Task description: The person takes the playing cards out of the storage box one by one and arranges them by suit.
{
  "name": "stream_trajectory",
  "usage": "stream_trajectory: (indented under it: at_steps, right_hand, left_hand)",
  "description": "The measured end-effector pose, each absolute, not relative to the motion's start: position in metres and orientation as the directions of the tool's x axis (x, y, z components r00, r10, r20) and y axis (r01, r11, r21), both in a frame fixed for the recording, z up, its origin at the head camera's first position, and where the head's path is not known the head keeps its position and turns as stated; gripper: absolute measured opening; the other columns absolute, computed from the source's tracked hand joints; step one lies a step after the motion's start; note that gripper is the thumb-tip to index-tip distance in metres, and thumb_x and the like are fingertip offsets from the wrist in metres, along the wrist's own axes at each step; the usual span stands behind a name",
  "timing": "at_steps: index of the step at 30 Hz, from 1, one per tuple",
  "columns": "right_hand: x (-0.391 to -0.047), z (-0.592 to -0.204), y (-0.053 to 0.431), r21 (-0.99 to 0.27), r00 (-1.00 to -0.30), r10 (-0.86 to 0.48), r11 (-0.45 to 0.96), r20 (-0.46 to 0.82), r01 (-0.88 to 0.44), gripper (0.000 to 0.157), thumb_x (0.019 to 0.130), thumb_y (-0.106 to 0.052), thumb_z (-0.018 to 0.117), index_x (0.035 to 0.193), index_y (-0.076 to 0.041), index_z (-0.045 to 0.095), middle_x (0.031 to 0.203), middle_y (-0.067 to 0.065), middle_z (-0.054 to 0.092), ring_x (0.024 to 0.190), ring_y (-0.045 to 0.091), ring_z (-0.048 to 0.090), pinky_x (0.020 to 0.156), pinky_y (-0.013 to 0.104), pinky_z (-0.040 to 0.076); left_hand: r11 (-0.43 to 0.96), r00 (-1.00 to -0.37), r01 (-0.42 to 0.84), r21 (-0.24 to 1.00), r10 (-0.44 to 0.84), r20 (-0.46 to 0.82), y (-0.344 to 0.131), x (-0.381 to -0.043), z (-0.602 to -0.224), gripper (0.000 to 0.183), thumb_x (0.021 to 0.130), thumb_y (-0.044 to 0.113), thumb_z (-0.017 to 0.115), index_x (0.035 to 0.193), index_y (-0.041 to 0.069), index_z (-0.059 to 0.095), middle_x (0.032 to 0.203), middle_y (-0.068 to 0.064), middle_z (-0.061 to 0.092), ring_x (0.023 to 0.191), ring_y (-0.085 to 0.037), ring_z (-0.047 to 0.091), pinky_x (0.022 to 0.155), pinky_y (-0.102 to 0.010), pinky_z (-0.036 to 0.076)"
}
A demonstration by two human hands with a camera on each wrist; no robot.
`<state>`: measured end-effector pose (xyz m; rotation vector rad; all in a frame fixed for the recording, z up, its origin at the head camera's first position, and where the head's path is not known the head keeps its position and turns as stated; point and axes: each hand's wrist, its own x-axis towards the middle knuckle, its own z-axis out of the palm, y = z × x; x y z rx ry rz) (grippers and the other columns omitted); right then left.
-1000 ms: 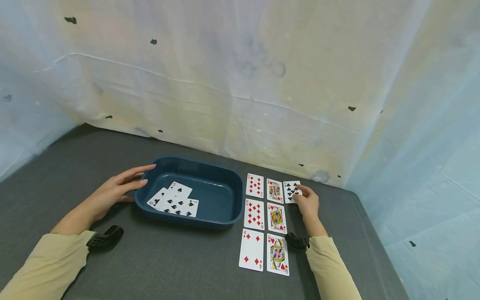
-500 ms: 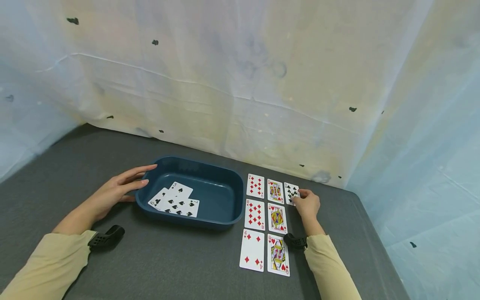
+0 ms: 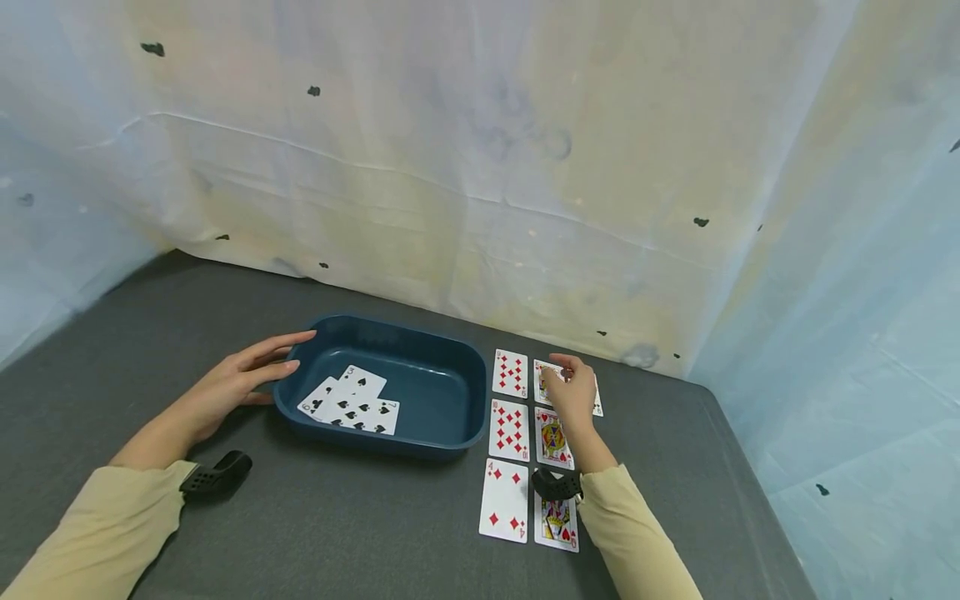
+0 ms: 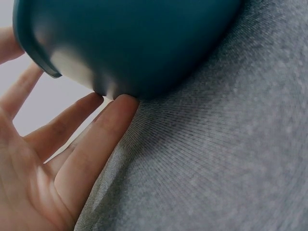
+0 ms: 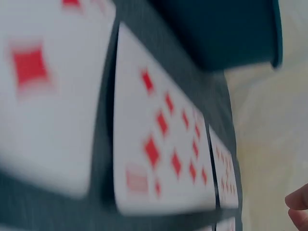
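My left hand touches the left end of a dark blue tray with nearly straight fingertips. The left wrist view shows these fingers against the tray's outer wall. Inside the tray lie several black-suit playing cards, overlapping at its left side. My right hand is over the top card of a column of hearts face cards, with no card visible in its fingers. Behind it, a clubs card lies mostly hidden. The right wrist view catches only fingertips at the edge.
A column of diamond cards, with the ten of diamonds in its middle, lies between the tray and the hearts. The grey table meets a pale hanging sheet at the back and another at the right.
My right hand has let go of the clubs card at the top right and moved left over the top hearts card. My left hand stays at the tray.
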<state>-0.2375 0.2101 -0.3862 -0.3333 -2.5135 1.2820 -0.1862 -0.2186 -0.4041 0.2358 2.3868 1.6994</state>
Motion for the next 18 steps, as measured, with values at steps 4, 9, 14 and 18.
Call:
stream_trajectory:
  at_steps: [4, 9, 14, 18]
  right_hand:
    - [-0.233, -0.382, 0.192, -0.831, -0.94, 0.303, 0.555, 0.158, 0.039, 0.031, 0.087, -0.011, 0.063, 0.117, -0.002, 0.065, 0.123, 0.018, 0.053, 0.112, 0.032, 0.05, 0.088, 0.045, 0.043]
    - [-0.228, -0.379, 0.174, -0.82, -0.951, 0.242, 0.572, 0.193, -0.021, 0.027, 0.088, -0.01, 0.064, 0.114, -0.003, 0.066, 0.12, 0.017, 0.056, 0.112, 0.033, 0.053, 0.087, 0.045, 0.046]
    - [-0.225, -0.371, 0.16, -0.828, -0.957, 0.178, 0.553, 0.23, -0.096, 0.026, 0.086, -0.01, 0.065, 0.111, -0.004, 0.068, 0.117, 0.016, 0.058, 0.107, 0.032, 0.055, 0.086, 0.039, 0.046]
    - [-0.219, -0.363, 0.147, -0.845, -0.964, 0.125, 0.516, 0.234, -0.138, 0.027, 0.086, -0.012, 0.067, 0.112, -0.005, 0.068, 0.117, 0.014, 0.059, 0.106, 0.031, 0.056, 0.086, 0.037, 0.045]
  left_hand:
    - [0.326, -0.967, 0.01, 0.945, 0.244, -0.074, -0.218, -0.186, -0.404, 0.063, 0.098, 0.043, 0.05, 0.153, 0.021, 0.026, 0.157, -0.024, 0.013, 0.137, -0.049, 0.021, 0.093, -0.073, 0.034]
    - [0.329, -0.967, 0.01, 0.944, 0.244, -0.075, -0.218, -0.185, -0.404, 0.063, 0.098, 0.043, 0.05, 0.153, 0.021, 0.026, 0.157, -0.024, 0.014, 0.137, -0.049, 0.022, 0.093, -0.073, 0.035]
    - [0.32, -0.965, 0.02, 0.947, 0.254, -0.066, -0.219, -0.186, -0.405, 0.062, 0.099, 0.043, 0.05, 0.152, 0.021, 0.026, 0.157, -0.021, 0.016, 0.136, -0.047, 0.025, 0.093, -0.07, 0.037]
    - [0.309, -0.965, 0.021, 0.951, 0.256, -0.062, -0.22, -0.185, -0.404, 0.062, 0.098, 0.042, 0.05, 0.152, 0.022, 0.027, 0.157, -0.02, 0.017, 0.137, -0.046, 0.026, 0.094, -0.068, 0.038]
